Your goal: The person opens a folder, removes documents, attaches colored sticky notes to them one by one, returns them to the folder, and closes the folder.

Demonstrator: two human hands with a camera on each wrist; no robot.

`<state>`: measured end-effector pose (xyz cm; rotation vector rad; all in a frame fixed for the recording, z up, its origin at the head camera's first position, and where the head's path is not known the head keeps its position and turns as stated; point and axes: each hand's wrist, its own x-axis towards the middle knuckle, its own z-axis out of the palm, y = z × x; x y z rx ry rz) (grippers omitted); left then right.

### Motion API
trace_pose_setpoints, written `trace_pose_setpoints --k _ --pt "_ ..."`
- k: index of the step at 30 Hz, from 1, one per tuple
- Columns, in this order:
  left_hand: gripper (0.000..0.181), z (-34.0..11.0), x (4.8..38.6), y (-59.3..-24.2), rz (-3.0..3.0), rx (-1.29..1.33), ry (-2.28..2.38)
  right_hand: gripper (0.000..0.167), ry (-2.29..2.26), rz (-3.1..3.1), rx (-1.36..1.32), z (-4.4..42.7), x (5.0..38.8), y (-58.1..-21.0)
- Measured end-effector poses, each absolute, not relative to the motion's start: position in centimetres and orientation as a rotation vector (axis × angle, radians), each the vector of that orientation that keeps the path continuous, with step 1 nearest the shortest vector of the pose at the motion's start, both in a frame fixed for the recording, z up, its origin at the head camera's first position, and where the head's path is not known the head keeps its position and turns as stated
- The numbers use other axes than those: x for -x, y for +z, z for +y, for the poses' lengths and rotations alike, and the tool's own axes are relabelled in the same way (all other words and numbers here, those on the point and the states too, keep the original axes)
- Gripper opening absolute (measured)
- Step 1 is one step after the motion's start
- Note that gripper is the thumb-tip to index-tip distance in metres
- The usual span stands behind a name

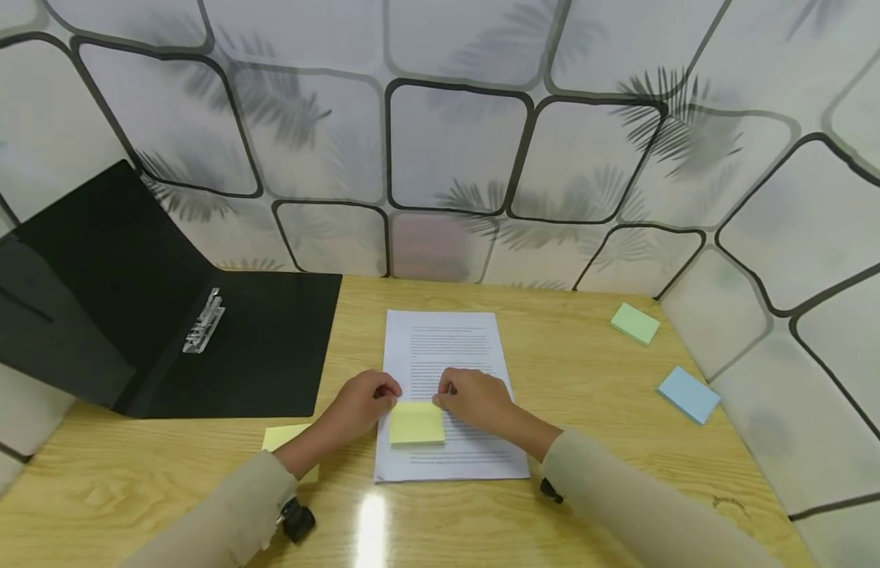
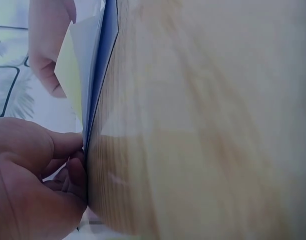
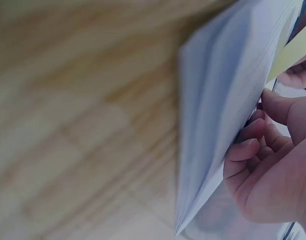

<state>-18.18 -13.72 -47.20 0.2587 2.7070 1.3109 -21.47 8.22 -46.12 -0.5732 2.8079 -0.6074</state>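
Note:
A yellow sticky note (image 1: 416, 426) lies over the printed sheets (image 1: 457, 339), with its lower edge tilted up off the page. My left hand (image 1: 362, 401) pinches it at the upper left corner. At the upper right corner, the curled thumb and fingers of my right hand (image 1: 475, 398) hold it. In the right wrist view, the thumb of the right hand (image 3: 277, 165) meets the base of the yellow note (image 3: 292, 50), and the sheets (image 3: 217, 110) fan apart slightly at their edge. From the left wrist, the note (image 2: 69, 70) stands away from the paper.
An open black folder (image 1: 270, 347) with a metal clip (image 1: 204, 322) lies at the left. More yellow sticky notes (image 1: 280, 435) are partly hidden under the left forearm. Green notes (image 1: 635, 323) and blue notes (image 1: 688, 394) lie at the right. A patterned wall (image 1: 454, 150) borders the wooden table (image 1: 582, 355).

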Motion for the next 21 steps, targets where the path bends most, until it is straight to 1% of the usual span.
trace_pose_setpoints --k 5,8,17,21 --pt "0.009 -13.6 18.2 -47.1 2.691 -0.264 1.302 0.016 -0.626 2.801 0.58 9.4 21.5 -46.0" --pt "0.015 -13.7 17.8 -46.8 2.681 -0.274 1.289 0.016 -0.632 2.792 0.58 9.5 21.6 -46.1" --pt "0.057 -14.7 16.2 -46.4 2.785 -0.343 1.076 0.016 -0.636 2.782 0.57 9.4 21.5 -45.9" --pt "0.07 -15.3 16.0 -46.4 2.711 -0.352 1.097 0.016 -0.635 2.779 0.558 9.4 21.5 -45.9"
